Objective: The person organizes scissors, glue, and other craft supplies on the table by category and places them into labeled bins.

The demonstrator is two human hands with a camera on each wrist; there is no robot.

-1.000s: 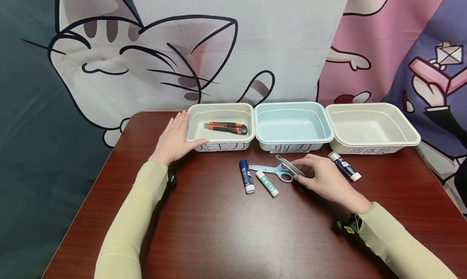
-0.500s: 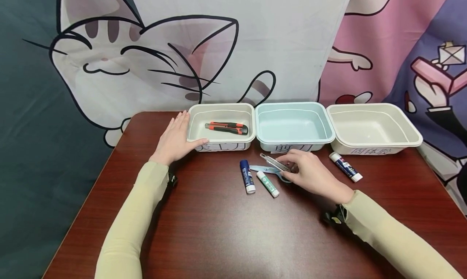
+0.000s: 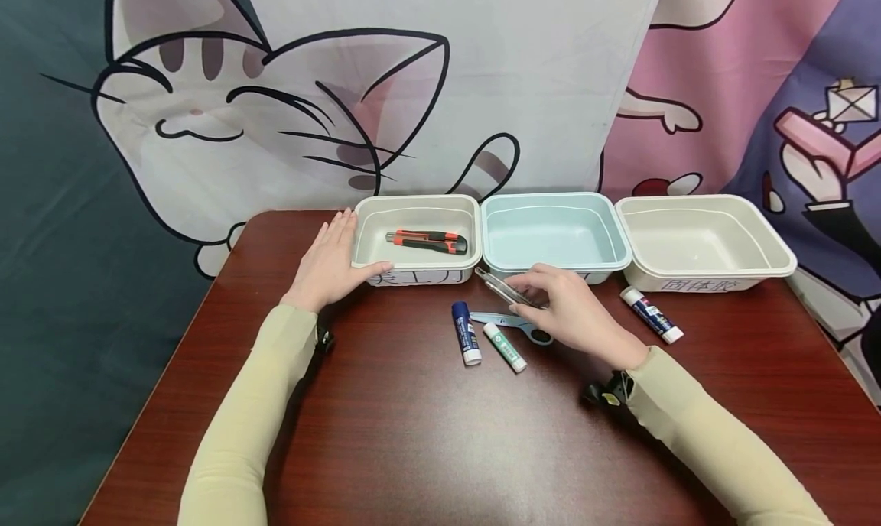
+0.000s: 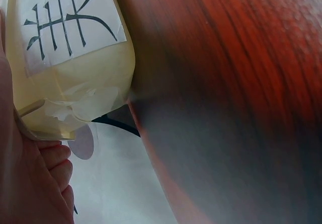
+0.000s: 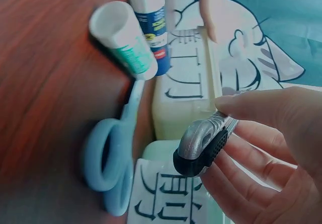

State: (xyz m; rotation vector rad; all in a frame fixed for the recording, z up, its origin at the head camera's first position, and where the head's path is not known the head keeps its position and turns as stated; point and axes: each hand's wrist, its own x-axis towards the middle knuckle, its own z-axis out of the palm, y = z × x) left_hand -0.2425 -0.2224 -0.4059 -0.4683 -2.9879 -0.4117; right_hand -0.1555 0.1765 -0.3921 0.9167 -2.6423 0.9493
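Note:
My left hand [image 3: 330, 262] rests with straight fingers along the left side of the left cream box [image 3: 417, 267], thumb across its front rim. A black-and-red utility knife [image 3: 440, 245] lies inside that box. My right hand [image 3: 574, 312] pinches a silver-and-black utility knife [image 5: 204, 141] between thumb and fingers. Its front end points at the gap between the cream box and the pale blue box [image 3: 554, 269]. Beneath this hand lie light blue scissors [image 3: 501, 319], their handles partly covered in the head view.
A blue glue stick [image 3: 466, 335] and a green-and-white glue stick [image 3: 505, 349] lie left of the scissors. Another glue stick [image 3: 650, 315] lies before the right cream box [image 3: 705, 272]. All three boxes carry paper labels and stand along the table's back edge, against a cartoon curtain.
My right hand has carried the silver-and-black utility knife leftward and toward the boxes, over the scissors. My left hand has stayed on the left cream box.

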